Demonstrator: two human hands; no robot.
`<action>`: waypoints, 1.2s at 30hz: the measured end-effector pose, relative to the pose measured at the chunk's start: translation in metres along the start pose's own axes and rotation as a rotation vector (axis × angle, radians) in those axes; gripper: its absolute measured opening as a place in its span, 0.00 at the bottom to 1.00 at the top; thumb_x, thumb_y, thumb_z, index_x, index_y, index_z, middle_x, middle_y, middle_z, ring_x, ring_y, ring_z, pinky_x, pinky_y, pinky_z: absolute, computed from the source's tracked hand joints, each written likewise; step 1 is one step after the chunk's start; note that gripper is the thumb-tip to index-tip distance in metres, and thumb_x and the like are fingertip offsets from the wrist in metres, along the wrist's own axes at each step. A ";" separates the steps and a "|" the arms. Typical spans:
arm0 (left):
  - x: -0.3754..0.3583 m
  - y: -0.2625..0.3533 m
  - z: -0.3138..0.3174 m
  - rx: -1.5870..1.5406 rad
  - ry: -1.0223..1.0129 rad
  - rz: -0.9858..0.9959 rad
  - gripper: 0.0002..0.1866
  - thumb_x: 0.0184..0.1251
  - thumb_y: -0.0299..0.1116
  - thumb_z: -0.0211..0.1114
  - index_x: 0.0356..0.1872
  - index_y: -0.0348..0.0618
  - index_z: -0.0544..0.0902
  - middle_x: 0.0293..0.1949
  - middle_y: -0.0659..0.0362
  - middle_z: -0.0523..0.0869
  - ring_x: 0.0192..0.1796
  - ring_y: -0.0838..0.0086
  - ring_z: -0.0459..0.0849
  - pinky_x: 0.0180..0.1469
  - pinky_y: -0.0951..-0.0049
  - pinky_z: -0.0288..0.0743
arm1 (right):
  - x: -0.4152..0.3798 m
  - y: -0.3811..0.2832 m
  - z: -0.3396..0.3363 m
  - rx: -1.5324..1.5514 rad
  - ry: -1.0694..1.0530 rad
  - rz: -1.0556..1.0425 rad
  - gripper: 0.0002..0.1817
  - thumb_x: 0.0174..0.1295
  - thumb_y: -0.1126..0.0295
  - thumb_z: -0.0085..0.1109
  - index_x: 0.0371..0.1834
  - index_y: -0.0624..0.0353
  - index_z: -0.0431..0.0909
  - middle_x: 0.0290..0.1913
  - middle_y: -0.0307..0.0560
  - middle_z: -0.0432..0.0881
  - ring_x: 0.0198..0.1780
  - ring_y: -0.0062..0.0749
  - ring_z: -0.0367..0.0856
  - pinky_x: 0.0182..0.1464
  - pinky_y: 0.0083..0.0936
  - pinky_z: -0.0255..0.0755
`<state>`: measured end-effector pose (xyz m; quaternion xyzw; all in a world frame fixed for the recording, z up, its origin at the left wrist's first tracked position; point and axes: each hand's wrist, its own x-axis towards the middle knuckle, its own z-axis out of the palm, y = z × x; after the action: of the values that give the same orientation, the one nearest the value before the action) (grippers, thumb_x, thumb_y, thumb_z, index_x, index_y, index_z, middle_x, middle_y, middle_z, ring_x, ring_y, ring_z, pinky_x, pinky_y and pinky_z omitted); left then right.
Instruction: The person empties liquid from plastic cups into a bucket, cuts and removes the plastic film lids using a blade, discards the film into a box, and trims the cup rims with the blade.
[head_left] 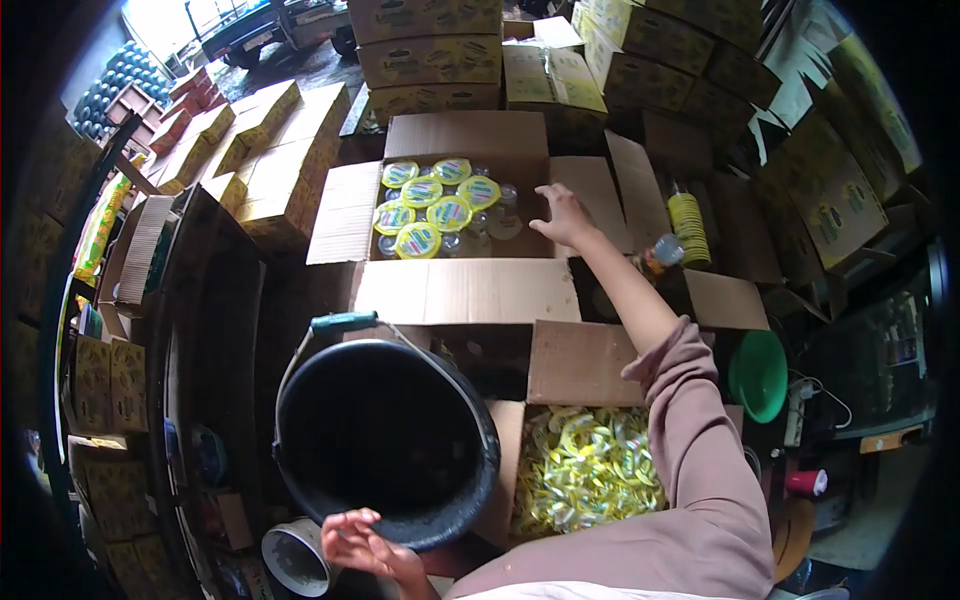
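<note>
My right hand (565,214) reaches over the right side of an open cardboard box (465,292), fingers apart and holding nothing. Inside that box stand several clear plastic cups with yellow printed lids (449,214), grouped toward the left and middle. Close to my fingertips are clear cups without a visible yellow lid (505,222). My left hand (368,545) is at the near rim of a large black bucket (470,505), palm turned up, fingers loosely bent and apart with nothing in them. Whether it touches the rim I cannot tell. The bucket's inside is dark.
A box of yellow and clear plastic scraps (590,470) lies below my right arm. Stacked yellow cups (687,230) and a clear bottle (666,250) are to the right. A green bowl (758,375), a white bucket (297,558) and piled cartons (430,60) surround the work area.
</note>
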<state>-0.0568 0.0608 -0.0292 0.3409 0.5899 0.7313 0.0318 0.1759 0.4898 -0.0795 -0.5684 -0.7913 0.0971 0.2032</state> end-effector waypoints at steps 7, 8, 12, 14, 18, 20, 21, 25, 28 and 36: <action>0.000 -0.002 0.001 0.021 0.040 0.056 0.24 0.59 0.42 0.58 0.49 0.41 0.60 0.47 0.51 0.69 0.34 0.68 0.73 0.35 0.71 0.72 | 0.073 0.007 0.085 0.069 0.045 0.020 0.30 0.39 0.67 0.66 0.50 0.59 0.72 0.53 0.56 0.72 0.55 0.47 0.70 0.58 0.35 0.66; 0.002 -0.002 0.003 0.031 0.046 0.071 0.22 0.59 0.40 0.56 0.49 0.41 0.60 0.44 0.50 0.70 0.33 0.68 0.73 0.34 0.72 0.72 | 0.078 0.010 0.088 0.077 0.007 0.037 0.28 0.39 0.68 0.65 0.49 0.59 0.73 0.51 0.56 0.74 0.54 0.47 0.71 0.57 0.35 0.67; 0.003 -0.006 0.001 -0.034 0.046 0.094 0.21 0.60 0.38 0.56 0.49 0.40 0.60 0.42 0.49 0.71 0.31 0.69 0.73 0.31 0.73 0.71 | 0.075 0.004 0.088 0.014 0.003 0.093 0.21 0.43 0.74 0.58 0.45 0.58 0.75 0.44 0.56 0.78 0.49 0.49 0.76 0.52 0.36 0.72; 0.003 -0.009 -0.004 -0.031 0.008 0.104 0.22 0.60 0.37 0.56 0.49 0.40 0.58 0.42 0.48 0.70 0.30 0.68 0.73 0.31 0.72 0.72 | 0.071 0.000 0.081 -0.086 -0.027 0.124 0.17 0.44 0.77 0.57 0.41 0.59 0.77 0.43 0.56 0.79 0.47 0.50 0.77 0.49 0.36 0.74; -0.003 -0.007 -0.011 -0.004 -0.033 0.047 0.20 0.58 0.31 0.52 0.51 0.42 0.59 0.45 0.53 0.68 0.34 0.73 0.71 0.36 0.75 0.71 | 0.060 -0.005 0.055 -0.198 -0.137 0.259 0.15 0.40 0.74 0.61 0.36 0.59 0.79 0.39 0.55 0.80 0.44 0.48 0.79 0.47 0.35 0.74; -0.004 -0.010 -0.014 -0.026 -0.042 0.042 0.20 0.56 0.27 0.50 0.51 0.43 0.60 0.44 0.55 0.68 0.35 0.76 0.69 0.37 0.76 0.71 | 0.056 0.000 0.044 -0.165 -0.132 0.296 0.16 0.37 0.71 0.63 0.35 0.57 0.80 0.37 0.55 0.80 0.43 0.45 0.79 0.46 0.33 0.74; -0.005 -0.009 -0.010 -0.036 -0.028 0.050 0.20 0.55 0.26 0.51 0.50 0.43 0.60 0.44 0.55 0.68 0.35 0.76 0.69 0.36 0.76 0.70 | 0.052 -0.003 0.035 -0.141 -0.086 0.266 0.16 0.37 0.70 0.64 0.35 0.58 0.80 0.38 0.54 0.81 0.43 0.45 0.79 0.46 0.33 0.74; -0.001 -0.004 -0.003 -0.058 -0.038 0.087 0.20 0.53 0.23 0.50 0.48 0.44 0.61 0.44 0.54 0.68 0.34 0.76 0.68 0.36 0.76 0.69 | 0.018 -0.016 -0.006 0.002 0.110 0.121 0.17 0.37 0.69 0.66 0.35 0.60 0.79 0.38 0.54 0.81 0.42 0.46 0.80 0.44 0.32 0.75; -0.002 0.002 -0.003 -0.077 -0.061 0.056 0.18 0.56 0.24 0.51 0.48 0.46 0.61 0.44 0.55 0.67 0.37 0.74 0.68 0.38 0.74 0.68 | -0.030 -0.040 -0.056 0.160 0.345 -0.026 0.18 0.38 0.69 0.69 0.34 0.62 0.78 0.36 0.52 0.81 0.40 0.41 0.81 0.42 0.30 0.75; -0.024 0.029 0.000 -0.280 -0.191 0.267 0.18 0.54 0.23 0.55 0.45 0.45 0.62 0.41 0.56 0.65 0.40 0.73 0.65 0.44 0.73 0.64 | -0.258 -0.114 -0.128 1.586 0.463 0.244 0.21 0.51 0.71 0.66 0.48 0.62 0.70 0.41 0.40 0.77 0.42 0.24 0.79 0.42 0.22 0.78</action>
<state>-0.0277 0.0415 -0.0151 0.4762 0.4263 0.7682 0.0374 0.2034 0.1991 0.0247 -0.3442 -0.3594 0.5276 0.6885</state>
